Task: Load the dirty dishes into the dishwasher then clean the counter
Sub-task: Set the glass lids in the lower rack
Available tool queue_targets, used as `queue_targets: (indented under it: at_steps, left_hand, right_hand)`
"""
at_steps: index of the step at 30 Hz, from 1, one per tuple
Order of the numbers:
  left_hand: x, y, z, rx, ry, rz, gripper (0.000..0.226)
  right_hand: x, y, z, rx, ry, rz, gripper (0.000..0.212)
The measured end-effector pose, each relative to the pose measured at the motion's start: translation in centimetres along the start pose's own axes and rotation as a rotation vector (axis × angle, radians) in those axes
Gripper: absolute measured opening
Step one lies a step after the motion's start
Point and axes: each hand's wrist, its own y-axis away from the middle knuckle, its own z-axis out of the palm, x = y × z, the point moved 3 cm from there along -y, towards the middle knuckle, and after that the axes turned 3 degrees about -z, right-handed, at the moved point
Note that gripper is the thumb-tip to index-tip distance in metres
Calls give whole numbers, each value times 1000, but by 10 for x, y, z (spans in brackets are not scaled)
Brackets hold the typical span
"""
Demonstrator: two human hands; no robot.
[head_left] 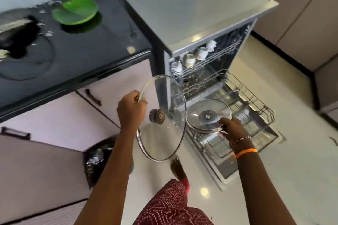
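My left hand [131, 110] grips the rim of a large glass lid [164, 139] with a brown knob, held tilted on edge in front of the cabinets. My right hand [230, 125] pinches the near rim of a smaller glass lid [208, 109], held above the pulled-out lower rack [256, 107] of the open dishwasher [182, 14]. White cups [201, 54] sit in the upper rack. A green plate [76, 12] lies on the black counter [82, 51] at the left.
A dark pan [16, 34] and small scraps sit at the counter's left end. A bin with a black liner [97, 159] stands on the floor by the cabinets. The dishwasher door [228, 168] lies open across the pale floor. Tall cupboards [301, 14] stand to the right.
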Motion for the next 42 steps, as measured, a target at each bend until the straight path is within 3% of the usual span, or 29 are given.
queue_targets:
  at_steps: [5,13,15,20,29,33,42]
  left_hand:
    - [38,-17,98,-157,-166,0,15]
    - [50,-23,206,-402,-327,-30,31]
    - [54,-17,227,-416,-323,-56,34]
    - [53,-2,275,-334,-326,-135,35]
    - [30,27,377,-92,-319,-273,39]
    - [11,45,405,-30,-273,-384,40]
    - [-12,70,420,110,-184,-433,40]
  right_hand:
    - [-2,-69,-50,136,205,-37,18]
    - [15,-126,-116,297,448,-31,48]
    - [19,-137,-132,318,595,-25,37]
    - [48,-185,-166,223,884,-22,28]
    - [112,-290,-193,-83,1267,-248,21]
    - [133,-321,-190,-103,1258,-341,22]
    - [169,-358,-162,-117,1317,-473,38]
